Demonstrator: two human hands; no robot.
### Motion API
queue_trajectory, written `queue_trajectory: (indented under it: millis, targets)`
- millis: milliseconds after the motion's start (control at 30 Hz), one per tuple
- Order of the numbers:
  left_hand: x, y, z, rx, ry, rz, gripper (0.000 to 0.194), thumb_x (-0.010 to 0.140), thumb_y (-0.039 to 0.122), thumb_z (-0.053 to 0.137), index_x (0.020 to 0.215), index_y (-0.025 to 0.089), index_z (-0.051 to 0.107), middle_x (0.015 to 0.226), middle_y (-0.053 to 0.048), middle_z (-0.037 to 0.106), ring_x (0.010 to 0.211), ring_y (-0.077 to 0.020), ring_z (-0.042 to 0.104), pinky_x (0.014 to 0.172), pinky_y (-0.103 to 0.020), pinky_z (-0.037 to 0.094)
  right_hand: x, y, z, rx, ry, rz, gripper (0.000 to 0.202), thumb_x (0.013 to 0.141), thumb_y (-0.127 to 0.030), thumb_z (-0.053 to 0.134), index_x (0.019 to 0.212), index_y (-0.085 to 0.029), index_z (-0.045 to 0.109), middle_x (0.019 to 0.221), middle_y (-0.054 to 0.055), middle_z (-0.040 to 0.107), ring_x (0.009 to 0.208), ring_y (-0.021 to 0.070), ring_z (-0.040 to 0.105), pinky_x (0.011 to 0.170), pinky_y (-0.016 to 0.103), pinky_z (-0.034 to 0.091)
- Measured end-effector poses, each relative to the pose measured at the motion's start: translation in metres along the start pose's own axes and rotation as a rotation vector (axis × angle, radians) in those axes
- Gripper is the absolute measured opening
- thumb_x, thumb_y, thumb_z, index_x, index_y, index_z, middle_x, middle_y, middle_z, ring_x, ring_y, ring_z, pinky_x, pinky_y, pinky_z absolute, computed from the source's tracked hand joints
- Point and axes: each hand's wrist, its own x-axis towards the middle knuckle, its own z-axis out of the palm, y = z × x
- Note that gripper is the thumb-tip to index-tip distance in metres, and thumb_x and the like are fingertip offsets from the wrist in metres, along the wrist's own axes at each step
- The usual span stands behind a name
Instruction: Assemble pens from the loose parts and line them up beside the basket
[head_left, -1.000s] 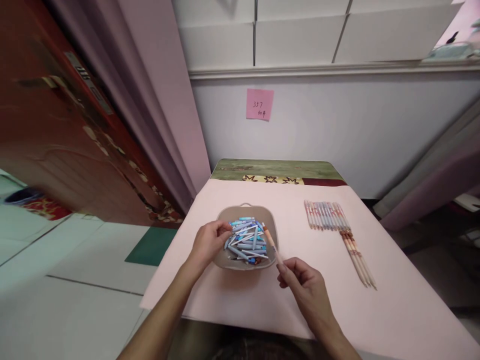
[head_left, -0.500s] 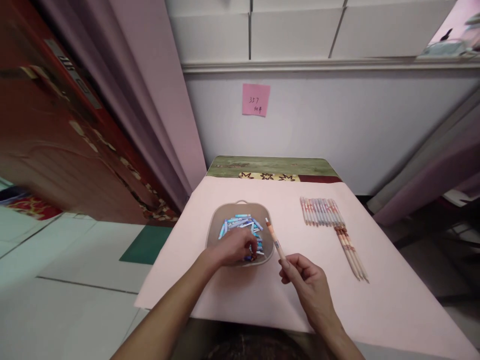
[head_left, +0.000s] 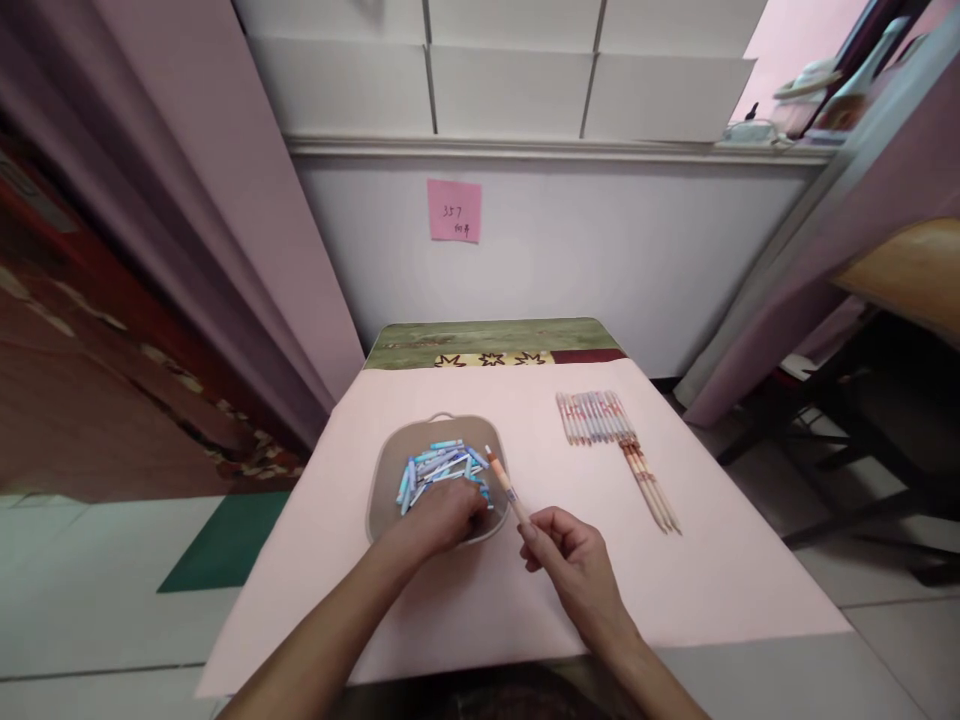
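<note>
My right hand (head_left: 568, 552) pinches a pen (head_left: 505, 483) near its lower end, between thumb and fingers. The pen is peach and cream with an orange-brown part and a white tip, and it slants up to the left over the bin's right rim. My left hand (head_left: 451, 512) reaches down into a beige plastic bin (head_left: 384, 478), its fingers curled and mostly hidden; what they grip cannot be made out. Inside the bin lie many short blue, teal, lilac and white pen caps or tubes (head_left: 442, 465), loosely heaped.
A row of pale patterned pens (head_left: 596, 417) lies on the pink tabletop (head_left: 555, 620) at right. Several cream pens with brown ends (head_left: 651, 487) lie side by side just below it. A wall (head_left: 570, 240) with a pink note (head_left: 454, 211) stands behind. A dark chair (head_left: 862, 400) is at right.
My view has turned to the right, so the table and bin appear further left. My left hand has sunk lower among the pieces in the bin. My right hand still holds the pen.
</note>
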Motion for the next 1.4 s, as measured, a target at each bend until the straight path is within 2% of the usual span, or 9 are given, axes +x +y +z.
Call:
queue_trajectory:
  millis: [467,767,867,933,967,1067,1133,1233,1400]
  targets:
    - [-0.002,-0.004,0.013,0.169,0.007,-0.001,0.015,0.067,0.008,0.055,0.063,0.016,0.067,0.076,-0.012,0.070,0.075,-0.0262,0.064,0.066,-0.033,0.044,-0.007,0.001,0.005,-0.042,-0.037,-0.010,0.043,0.074,-0.059,0.065,0.073,-0.016,0.063,0.061,0.003,0.062,0.056,0.0139,0.055,0.055,0.024,0.048]
    - [-0.004,-0.011,0.014,0.039,0.098,-0.030,0.011,0.064,0.009,0.060,0.056,0.018,0.062,0.068,-0.010,0.068,0.071,-0.0242,0.064,0.066,-0.032,0.045,-0.011,-0.010,0.008,-0.078,-0.026,-0.035,0.046,0.072,-0.062,0.065,0.072,-0.016,0.064,0.060,0.003,0.061,0.056,0.0148,0.056,0.054,0.025,0.049]
    - [-0.013,-0.012,0.006,-0.039,0.184,-0.045,0.009,0.074,0.018,0.057,0.068,0.018,0.063,0.074,-0.008,0.069,0.074,-0.0222,0.065,0.069,-0.031,0.047,-0.011,-0.010,0.009,-0.082,-0.031,-0.036,0.046,0.071,-0.063,0.065,0.072,-0.016,0.063,0.060,0.003,0.061,0.057,0.0150,0.055,0.055,0.025,0.048]
    - [-0.021,-0.010,0.002,-0.263,0.322,-0.089,0.013,0.083,0.024,0.050,0.081,0.018,0.062,0.078,-0.006,0.069,0.074,-0.0189,0.065,0.069,-0.030,0.049,-0.010,-0.006,0.010,-0.071,-0.041,-0.031,0.045,0.072,-0.061,0.064,0.073,-0.016,0.064,0.061,0.003,0.061,0.057,0.0147,0.055,0.056,0.025,0.047]
    - [-0.025,-0.008,0.001,-0.534,0.440,-0.136,0.013,0.083,0.027,0.052,0.083,0.018,0.061,0.077,-0.005,0.069,0.072,-0.0177,0.065,0.069,-0.030,0.050,-0.010,-0.003,0.011,-0.065,-0.049,-0.029,0.044,0.073,-0.060,0.064,0.074,-0.016,0.064,0.061,0.002,0.061,0.057,0.0143,0.055,0.055,0.024,0.047]
    - [-0.037,-0.002,-0.001,-1.388,0.750,-0.291,0.019,0.072,0.029,0.070,0.083,0.017,0.060,0.080,-0.004,0.070,0.071,-0.0154,0.066,0.069,-0.028,0.054,-0.010,0.007,0.017,-0.068,-0.090,-0.023,0.041,0.076,-0.056,0.064,0.074,-0.015,0.065,0.059,0.001,0.059,0.053,0.0122,0.052,0.052,0.022,0.044]
    - [-0.043,0.002,-0.001,-1.701,0.825,-0.349,0.024,0.065,0.022,0.077,0.082,0.015,0.062,0.083,-0.005,0.071,0.072,-0.0136,0.067,0.070,-0.025,0.055,-0.011,0.013,0.022,-0.090,-0.120,-0.023,0.039,0.077,-0.054,0.064,0.074,-0.015,0.064,0.057,0.000,0.056,0.051,0.0112,0.049,0.049,0.021,0.040]
    - [-0.049,0.007,-0.002,-1.838,0.840,-0.377,0.022,0.063,0.016,0.079,0.081,0.013,0.064,0.079,-0.005,0.071,0.067,-0.0111,0.066,0.067,-0.020,0.055,-0.013,0.016,0.028,-0.129,-0.148,-0.033,0.037,0.080,-0.052,0.062,0.073,-0.016,0.063,0.057,-0.001,0.054,0.051,0.0106,0.046,0.049,0.021,0.038]
    - [-0.053,0.010,-0.002,-1.805,0.852,-0.373,0.023,0.063,0.019,0.080,0.081,0.013,0.066,0.076,-0.004,0.071,0.066,-0.0117,0.066,0.064,-0.021,0.055,-0.014,0.017,0.028,-0.168,-0.162,-0.041,0.035,0.081,-0.050,0.061,0.074,-0.016,0.063,0.058,-0.001,0.055,0.052,0.0103,0.045,0.050,0.021,0.037]
